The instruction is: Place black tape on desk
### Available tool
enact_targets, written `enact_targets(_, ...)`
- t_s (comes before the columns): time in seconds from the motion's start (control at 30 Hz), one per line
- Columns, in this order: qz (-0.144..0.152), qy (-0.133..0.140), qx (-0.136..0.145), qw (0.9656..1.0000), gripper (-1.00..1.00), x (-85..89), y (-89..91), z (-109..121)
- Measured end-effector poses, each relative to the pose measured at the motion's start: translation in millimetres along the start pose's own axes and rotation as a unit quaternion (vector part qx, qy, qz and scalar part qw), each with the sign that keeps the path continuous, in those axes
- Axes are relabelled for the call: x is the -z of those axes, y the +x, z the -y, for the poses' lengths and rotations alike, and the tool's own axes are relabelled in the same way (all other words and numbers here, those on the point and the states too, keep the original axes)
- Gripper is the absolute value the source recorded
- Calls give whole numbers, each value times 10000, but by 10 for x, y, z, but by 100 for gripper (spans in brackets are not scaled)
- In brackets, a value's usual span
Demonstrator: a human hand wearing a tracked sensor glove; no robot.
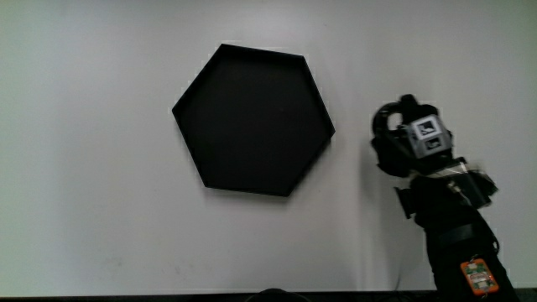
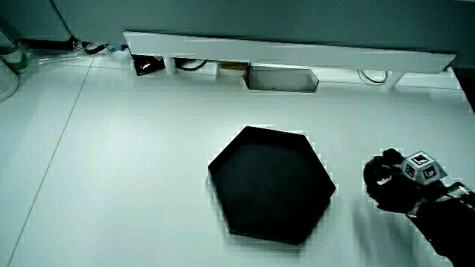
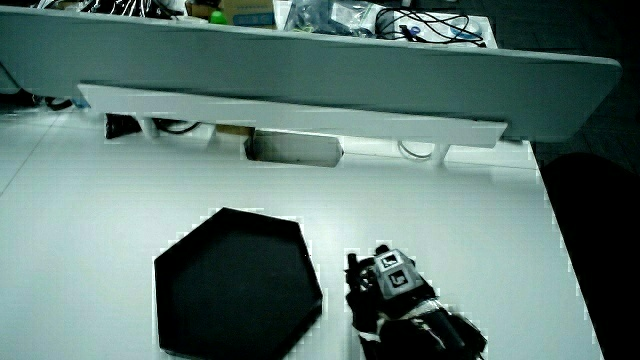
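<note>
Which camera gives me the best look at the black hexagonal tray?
The main view: it looks straight down on the hexagonal tray, so all six sides and the raised rim show undistorted. Both side views show the whole tray slanted and foreshortened, with the hand on the table beside it.

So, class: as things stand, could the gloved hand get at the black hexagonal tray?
Probably yes. The hand sits on the table beside the hexagonal tray, with only bare table between them and nothing lying in the way.
</note>
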Motion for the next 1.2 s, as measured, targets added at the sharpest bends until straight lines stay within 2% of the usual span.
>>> enact_targets(0.07, -87, -186, -10, 9998, 0, 79, 70, -25)
enact_targets(0.1, -156, -376, 29, 9992, 0, 128, 100, -54)
enact_targets(0.17, -211, -505, 90, 9985, 0, 215, 128, -74)
enact_targets(0.23, -272, -755, 146, 9967, 0, 331, 153, -123)
enact_targets(0.33, -311, -990, 222, 9944, 0, 447, 166, -155)
enact_targets(0.37, -310, -954, 277, 9946, 0, 456, 171, -145)
enact_targets(0.4, -334, -1073, 251, 9934, 0, 497, 176, -151)
enact_targets(0.43, -301, -1061, 339, 9933, 0, 498, 182, -134)
enact_targets(0.47, -303, -1120, 315, 9927, 0, 542, 194, -148)
enact_targets(0.6, -328, -1111, 313, 9928, 0, 529, 203, -150)
enact_targets(0.73, -223, -1138, 344, 9927, 0, 523, 188, -136)
enact_targets(0.77, -301, -1139, 299, 9926, -4, 542, 202, -145)
enact_targets(0.8, -323, -1195, 391, 9915, -7, 541, 215, -148)
enact_targets(0.83, -323, -1117, 367, 9925, -11, 514, 215, -145)
enact_targets(0.93, -410, -1425, 272, 9886, -22, 503, 198, -190)
enact_targets(1.0, -396, -1336, 285, 9898, -30, 479, 182, -168)
enact_targets(1.03, -362, -1489, 316, 9877, -33, 524, 188, -185)
enact_targets(1.07, -438, -1496, 275, 9874, -37, 531, 197, -186)
enact_targets(1.1, -444, -1666, 315, 9845, -41, 599, 213, -215)
enact_targets(1.13, -527, -1574, 264, 9858, -44, 563, 213, -182)
enact_targets(1.2, -593, -1671, 243, 9839, -52, 592, 208, -167)
